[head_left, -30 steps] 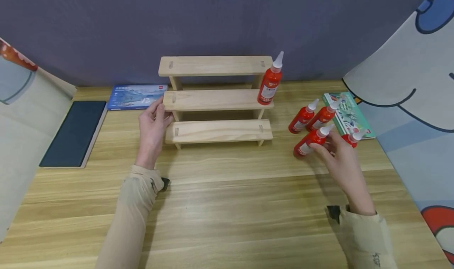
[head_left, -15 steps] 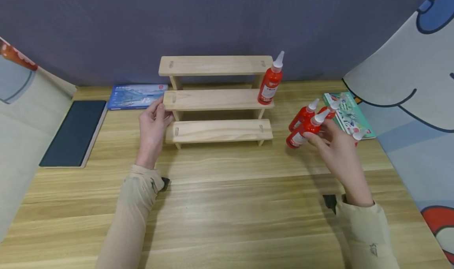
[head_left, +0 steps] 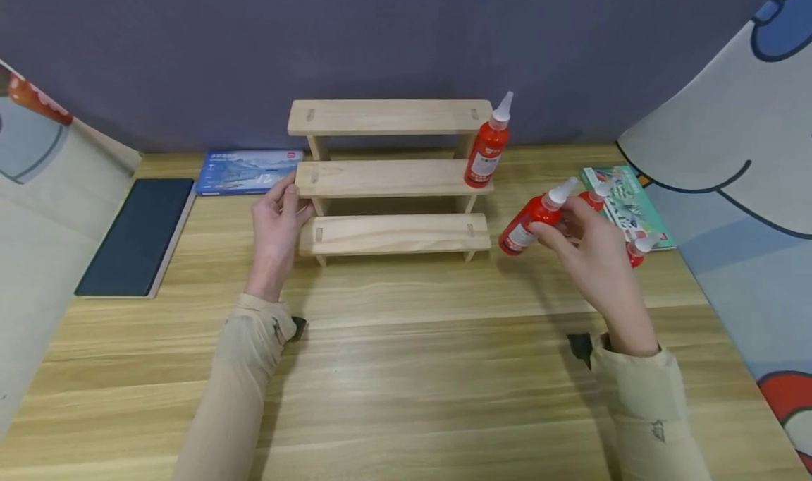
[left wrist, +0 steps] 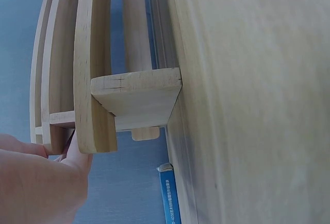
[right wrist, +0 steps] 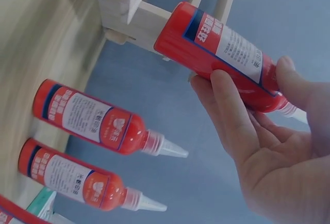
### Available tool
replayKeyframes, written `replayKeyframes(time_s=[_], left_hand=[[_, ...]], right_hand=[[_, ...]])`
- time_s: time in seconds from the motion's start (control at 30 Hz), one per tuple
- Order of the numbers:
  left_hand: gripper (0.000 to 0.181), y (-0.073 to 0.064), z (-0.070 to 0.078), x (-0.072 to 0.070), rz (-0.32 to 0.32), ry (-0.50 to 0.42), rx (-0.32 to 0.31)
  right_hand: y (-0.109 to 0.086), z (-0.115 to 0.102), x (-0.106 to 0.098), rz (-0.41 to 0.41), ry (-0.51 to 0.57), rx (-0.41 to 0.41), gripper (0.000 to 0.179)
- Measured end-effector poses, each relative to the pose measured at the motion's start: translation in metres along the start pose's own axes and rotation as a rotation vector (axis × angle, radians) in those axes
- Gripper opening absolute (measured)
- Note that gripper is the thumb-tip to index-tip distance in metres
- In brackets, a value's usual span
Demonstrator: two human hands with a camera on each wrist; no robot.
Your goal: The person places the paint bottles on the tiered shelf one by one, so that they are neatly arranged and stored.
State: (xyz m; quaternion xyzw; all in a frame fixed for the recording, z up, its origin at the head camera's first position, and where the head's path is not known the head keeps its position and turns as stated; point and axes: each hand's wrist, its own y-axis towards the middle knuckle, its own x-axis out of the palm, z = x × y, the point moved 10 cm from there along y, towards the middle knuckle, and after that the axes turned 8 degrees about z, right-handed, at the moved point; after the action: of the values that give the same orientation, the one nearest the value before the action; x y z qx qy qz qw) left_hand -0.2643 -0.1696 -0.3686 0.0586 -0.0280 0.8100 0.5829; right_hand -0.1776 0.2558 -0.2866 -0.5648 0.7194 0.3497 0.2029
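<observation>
My right hand [head_left: 590, 248] holds a red squeeze bottle [head_left: 523, 230] with a pointed white nozzle, thumb on one side and fingers on the other. The bottle tilts, nozzle to the upper right, just right of a three-tier wooden stand [head_left: 393, 234]. In the right wrist view this bottle [right wrist: 221, 54] is above the table. My left hand [head_left: 275, 227] grips the left end of the stand's middle tier; the left wrist view shows the hand [left wrist: 46, 177] at that end. A matching bottle [head_left: 487, 153] stands on the middle tier's right end.
More red bottles [head_left: 595, 197] stand on the table at the right, partly hidden by my right hand. Behind them lies a green illustrated box [head_left: 634, 209]. A blue box [head_left: 244, 171] and a dark notebook [head_left: 136, 238] lie left of the stand. A grey-blue wall [head_left: 380, 37] rises behind.
My right hand has lifted its bottle away from the others and carried it left toward the stand. The left hand has kept its grip on the middle tier.
</observation>
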Motion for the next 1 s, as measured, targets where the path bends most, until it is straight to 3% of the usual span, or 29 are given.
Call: replayKeyframes(time_s=[1.0], left_hand=[[0.044,0.000,0.001,0.000,0.003,0.004,-0.004]], right_hand=[[0.025,-0.053,0.018,0.024,0.134,-0.072,0.045]])
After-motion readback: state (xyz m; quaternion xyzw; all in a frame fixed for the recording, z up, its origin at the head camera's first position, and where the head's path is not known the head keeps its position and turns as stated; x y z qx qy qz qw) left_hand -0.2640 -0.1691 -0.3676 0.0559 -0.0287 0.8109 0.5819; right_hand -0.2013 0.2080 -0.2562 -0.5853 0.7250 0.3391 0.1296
